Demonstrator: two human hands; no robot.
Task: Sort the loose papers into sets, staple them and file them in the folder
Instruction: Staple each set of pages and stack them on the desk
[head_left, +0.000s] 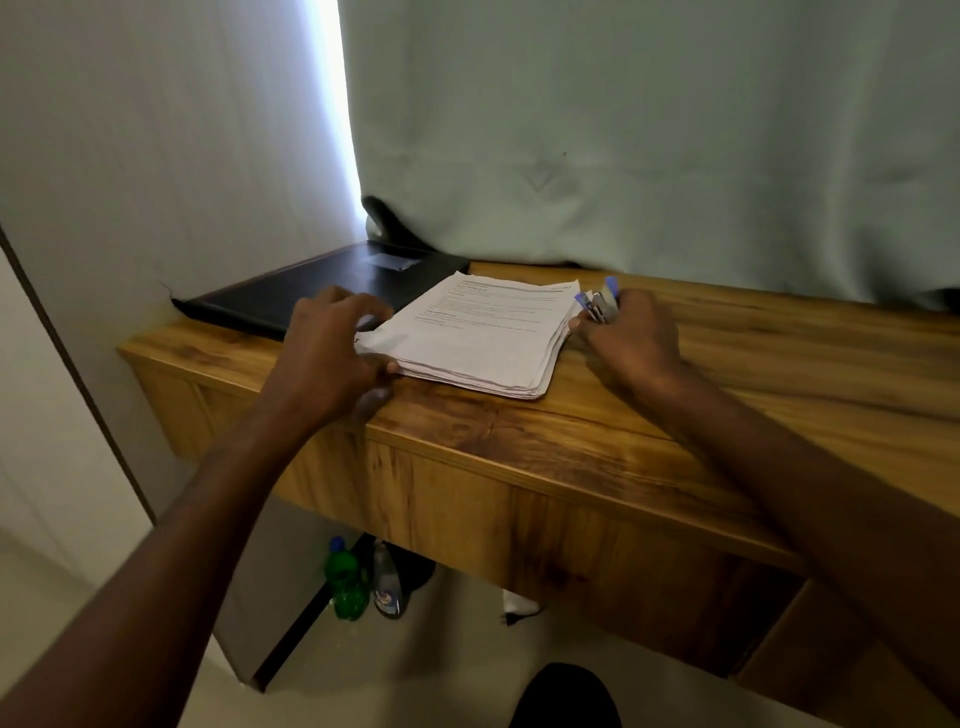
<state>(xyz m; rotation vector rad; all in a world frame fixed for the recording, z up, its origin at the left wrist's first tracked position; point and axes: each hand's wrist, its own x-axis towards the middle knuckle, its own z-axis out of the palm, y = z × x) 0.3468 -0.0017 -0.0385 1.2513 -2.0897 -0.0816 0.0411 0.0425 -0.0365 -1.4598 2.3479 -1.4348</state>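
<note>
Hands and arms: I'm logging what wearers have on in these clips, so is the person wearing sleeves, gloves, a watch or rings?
Nothing visible: the left hand and right hand are bare, both forearms uncovered to the frame edge, no watch or rings showing.

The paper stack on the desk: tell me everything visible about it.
The paper stack is a thick pile of white printed sheets, with lines of small text on the top page too blurred to read. It lies flat on the wooden desk, turned at an angle, its edges slightly uneven. Its far left corner overlaps the black folder. The left hand grips its near left corner, fingers over the top. The right hand, holding a blue and silver stapler, touches its right edge.
</note>
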